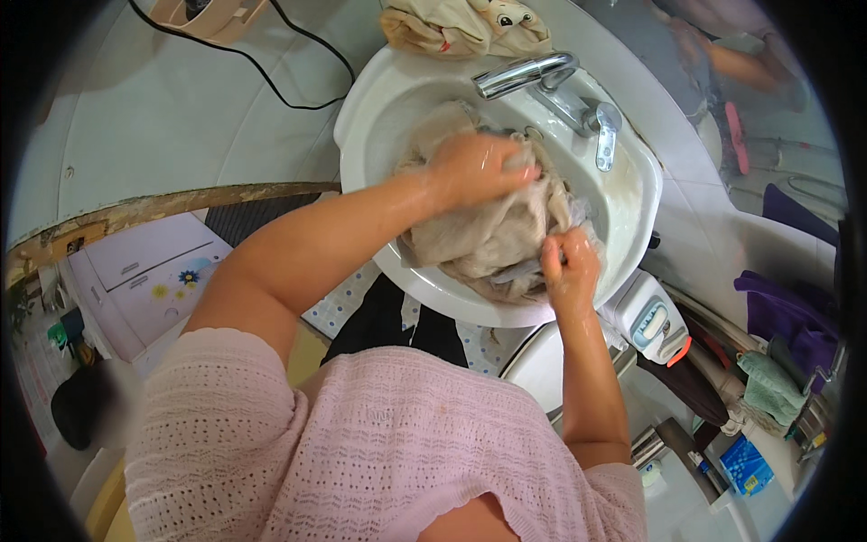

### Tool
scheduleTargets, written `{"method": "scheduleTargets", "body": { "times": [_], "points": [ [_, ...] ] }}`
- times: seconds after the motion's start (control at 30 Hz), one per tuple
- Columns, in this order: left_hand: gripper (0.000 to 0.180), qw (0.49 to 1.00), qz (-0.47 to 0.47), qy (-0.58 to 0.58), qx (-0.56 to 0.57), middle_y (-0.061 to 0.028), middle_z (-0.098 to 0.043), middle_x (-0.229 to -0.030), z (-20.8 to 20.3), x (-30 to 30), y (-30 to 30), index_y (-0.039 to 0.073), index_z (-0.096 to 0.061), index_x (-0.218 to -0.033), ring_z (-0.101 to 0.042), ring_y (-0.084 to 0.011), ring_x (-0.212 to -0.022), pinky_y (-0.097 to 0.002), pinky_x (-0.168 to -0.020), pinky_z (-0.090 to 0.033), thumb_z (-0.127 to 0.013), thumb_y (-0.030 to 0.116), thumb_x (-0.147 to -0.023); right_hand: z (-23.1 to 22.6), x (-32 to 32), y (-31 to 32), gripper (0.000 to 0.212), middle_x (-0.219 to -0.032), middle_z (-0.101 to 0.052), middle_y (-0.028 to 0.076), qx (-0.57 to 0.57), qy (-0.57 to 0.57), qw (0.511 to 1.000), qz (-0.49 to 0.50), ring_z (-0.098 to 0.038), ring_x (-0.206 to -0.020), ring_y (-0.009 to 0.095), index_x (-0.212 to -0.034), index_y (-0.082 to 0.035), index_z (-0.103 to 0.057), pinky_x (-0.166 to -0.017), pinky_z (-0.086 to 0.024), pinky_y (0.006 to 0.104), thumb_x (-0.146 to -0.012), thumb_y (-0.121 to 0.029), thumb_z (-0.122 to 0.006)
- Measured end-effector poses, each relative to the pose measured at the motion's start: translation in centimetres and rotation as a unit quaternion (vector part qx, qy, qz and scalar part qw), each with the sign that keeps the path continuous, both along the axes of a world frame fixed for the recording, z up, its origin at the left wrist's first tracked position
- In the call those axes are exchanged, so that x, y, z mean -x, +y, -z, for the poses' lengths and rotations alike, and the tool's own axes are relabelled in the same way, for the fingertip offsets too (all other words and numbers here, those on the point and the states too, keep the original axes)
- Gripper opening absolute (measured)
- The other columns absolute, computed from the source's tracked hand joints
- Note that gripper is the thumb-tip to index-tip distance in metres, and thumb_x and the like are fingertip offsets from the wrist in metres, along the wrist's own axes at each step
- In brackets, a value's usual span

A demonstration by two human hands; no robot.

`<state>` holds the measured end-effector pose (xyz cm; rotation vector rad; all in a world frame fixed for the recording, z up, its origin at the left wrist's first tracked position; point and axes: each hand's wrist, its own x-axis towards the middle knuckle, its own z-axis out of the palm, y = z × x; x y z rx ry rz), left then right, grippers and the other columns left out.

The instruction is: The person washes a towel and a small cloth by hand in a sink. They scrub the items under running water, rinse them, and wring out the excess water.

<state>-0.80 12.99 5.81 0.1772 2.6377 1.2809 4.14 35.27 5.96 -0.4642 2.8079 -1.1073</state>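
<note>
A bundle of wet beige-grey cloth (488,230), perhaps a garment, lies crumpled in the white washbasin (361,117). My left hand (479,170), slightly blurred, is curled over the far part of the cloth, with a bit of it bunched at the fingers. Closer to me, at the basin's right side, my right hand (573,266) makes a fist around the edge of the same cloth. Both hands look wet. Above them reaches a chrome faucet (533,77) with its lever (607,135); I see no water running from its spout.
Behind the basin sits a cream cloth bundle (452,27) with a cartoon face. A white-and-grey container (652,316) stands by the basin's right edge. Purple cloth (786,307) hangs farther right. A black cable (262,72) runs along the left wall, and a mirror (741,99) reflects an arm.
</note>
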Motion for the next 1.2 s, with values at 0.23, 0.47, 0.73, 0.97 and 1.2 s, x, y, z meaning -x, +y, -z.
{"method": "scheduleTargets", "body": {
  "times": [0.23,0.47,0.73,0.97,1.2],
  "points": [
    [0.037,0.978,0.174,0.032,0.106,-0.0102,-0.063,-0.090,2.2,-6.3,-2.4,0.020,-0.058,-0.103,-0.060,-0.0290,-0.080,-0.0456,-0.077,-0.041,-0.059,0.045,-0.076,-1.3,7.0,-2.0,0.044,-0.112,-0.055,0.016,-0.220,-0.098,0.970,-0.037,-0.054,-0.100,0.033,-0.126,-0.017,-0.044,-0.082,-0.042,0.0444,-0.089,-0.042,-0.046],
    [0.062,0.950,-0.075,0.094,0.287,-0.0123,-0.034,-0.138,6.8,0.9,-1.6,0.032,-0.037,-0.133,-0.032,-0.0334,-0.125,-0.0616,-0.094,-0.021,-0.052,0.056,-0.078,6.3,5.8,-4.7,0.056,-0.141,-0.029,0.021,-0.345,-0.066,0.930,-0.105,-0.035,-0.124,0.042,-0.139,-0.031,-0.028,-0.100,-0.025,0.0554,-0.088,-0.050,-0.041],
    [0.062,0.924,0.107,-0.243,0.274,-0.0181,-0.037,-0.133,10.0,5.7,-1.2,0.034,-0.031,-0.133,-0.044,-0.0360,-0.116,-0.0629,-0.093,-0.019,-0.053,0.053,-0.078,8.8,10.6,-6.3,0.047,-0.117,-0.054,0.018,-0.426,-0.211,0.870,-0.131,-0.057,-0.098,0.036,-0.130,-0.013,-0.041,-0.085,-0.038,0.0504,-0.086,-0.028,-0.046],
    [0.052,0.954,0.072,-0.286,0.053,-0.0164,-0.045,-0.119,17.9,3.4,-2.5,0.028,-0.041,-0.121,-0.049,-0.0340,-0.107,-0.0557,-0.088,-0.027,-0.056,0.049,-0.076,15.2,11.6,-5.5,0.038,-0.112,-0.056,0.019,-0.292,-0.211,0.921,-0.149,-0.057,-0.096,0.032,-0.120,-0.006,-0.049,-0.087,-0.039,0.0442,-0.087,-0.026,-0.045],
    [0.043,0.968,0.047,-0.243,0.037,-0.0148,-0.053,-0.106,20.0,2.9,-2.9,0.021,-0.050,-0.109,-0.054,-0.0321,-0.098,-0.0484,-0.082,-0.036,-0.060,0.044,-0.074,18.9,11.6,-4.2,0.032,-0.106,-0.058,0.020,-0.244,-0.136,0.948,-0.155,-0.059,-0.089,0.034,-0.112,-0.007,-0.053,-0.079,-0.044,0.0435,-0.086,-0.024,-0.047]
  ]
}}
